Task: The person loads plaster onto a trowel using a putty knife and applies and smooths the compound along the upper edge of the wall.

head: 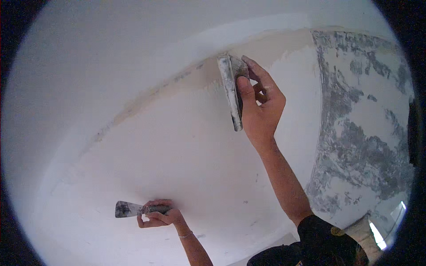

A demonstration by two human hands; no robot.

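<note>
My right hand (264,99), raised high, grips a finishing trowel (231,93) whose long metal blade is smeared with whitish compound. The trowel meets the surface along a beige band of damp-looking compound (286,43) beside the curved edge between wall and ceiling. Lower and to the left, my left hand (163,214) holds a putty knife (129,209) by its dark handle, the stained blade pointing left. The fingers of this hand are close to the white surface; whether they touch it cannot be told.
To the right, a grey surface (359,133) is patchily coated with white compound. The smooth white surface (186,149) carries a few small dark marks. A bright opening (377,236) shows at the lower right. My dark sleeve (326,236) is at the bottom.
</note>
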